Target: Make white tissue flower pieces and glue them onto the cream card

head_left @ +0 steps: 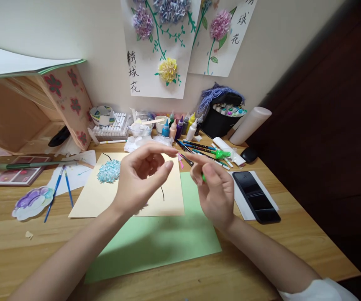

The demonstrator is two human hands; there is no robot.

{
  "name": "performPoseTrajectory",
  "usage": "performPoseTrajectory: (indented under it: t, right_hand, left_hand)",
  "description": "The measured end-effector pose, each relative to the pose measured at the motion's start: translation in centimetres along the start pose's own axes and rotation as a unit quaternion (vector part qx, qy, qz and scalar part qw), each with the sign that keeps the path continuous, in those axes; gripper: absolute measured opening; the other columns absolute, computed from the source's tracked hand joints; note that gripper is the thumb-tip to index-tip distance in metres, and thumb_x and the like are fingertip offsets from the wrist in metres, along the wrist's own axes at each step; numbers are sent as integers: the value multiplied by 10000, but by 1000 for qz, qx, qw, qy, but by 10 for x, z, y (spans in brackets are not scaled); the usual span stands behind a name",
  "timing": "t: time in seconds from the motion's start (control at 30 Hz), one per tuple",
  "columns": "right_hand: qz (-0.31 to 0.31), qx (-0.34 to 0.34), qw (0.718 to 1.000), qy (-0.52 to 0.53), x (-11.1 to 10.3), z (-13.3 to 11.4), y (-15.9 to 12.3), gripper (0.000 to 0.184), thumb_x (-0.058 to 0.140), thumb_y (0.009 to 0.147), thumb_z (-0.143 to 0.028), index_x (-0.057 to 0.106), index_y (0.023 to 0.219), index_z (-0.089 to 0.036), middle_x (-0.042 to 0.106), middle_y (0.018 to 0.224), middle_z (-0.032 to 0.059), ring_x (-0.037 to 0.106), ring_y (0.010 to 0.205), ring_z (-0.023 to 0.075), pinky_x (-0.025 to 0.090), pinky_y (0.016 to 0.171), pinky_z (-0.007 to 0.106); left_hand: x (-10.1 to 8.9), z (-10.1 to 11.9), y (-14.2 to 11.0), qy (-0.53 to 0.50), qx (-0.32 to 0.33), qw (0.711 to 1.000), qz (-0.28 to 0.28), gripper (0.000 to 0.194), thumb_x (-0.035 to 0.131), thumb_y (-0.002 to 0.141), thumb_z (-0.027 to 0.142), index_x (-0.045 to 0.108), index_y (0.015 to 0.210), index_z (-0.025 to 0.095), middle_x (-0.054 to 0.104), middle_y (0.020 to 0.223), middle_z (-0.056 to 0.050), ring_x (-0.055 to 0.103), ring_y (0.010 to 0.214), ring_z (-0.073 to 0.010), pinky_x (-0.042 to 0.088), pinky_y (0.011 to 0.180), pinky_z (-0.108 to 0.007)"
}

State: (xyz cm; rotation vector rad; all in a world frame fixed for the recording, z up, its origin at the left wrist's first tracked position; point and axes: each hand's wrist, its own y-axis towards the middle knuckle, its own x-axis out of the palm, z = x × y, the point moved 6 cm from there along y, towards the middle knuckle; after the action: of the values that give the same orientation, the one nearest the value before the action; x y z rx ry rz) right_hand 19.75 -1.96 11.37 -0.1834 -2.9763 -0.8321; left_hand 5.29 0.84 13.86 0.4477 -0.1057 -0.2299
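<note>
My left hand (139, 177) is raised over a cream sheet (86, 202), its fingers curved and the thumb apart, with nothing visible in it. Its index fingertip meets or nearly meets the index fingertip of my right hand (214, 188). The right index finger points left, while the thumb and other fingers are folded around a small green piece (203, 178), mostly hidden. A fluffy pale blue paper flower (108, 171) is on the cream sheet, partly behind my left hand. Thin dark stems are drawn there. Beneath lies a green sheet (158, 238).
Left are a paint palette (32, 202), paintbrushes (68, 188) and a cardboard box (69, 104). Paint bottles (179, 127), scattered pens (199, 146) and a green lump (222, 154) lie behind my hands. A phone (255, 196) and mouse (249, 154) are right. Flower pictures (158, 79) hang behind.
</note>
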Motion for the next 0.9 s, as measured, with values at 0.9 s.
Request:
performPoseTrajectory:
  t: [0.9]
  right_hand:
    - [-128,100,987,-15,-1,31,27,329,379,927,-428,531,749,-197,391,534,-47,375,466,90,353,481,228]
  left_hand:
    - [21,-40,-12,-118,-284,952,-7,290,506,831,368,583,1004,148,584,1123,-96,538,1056,-216,434,881,-332]
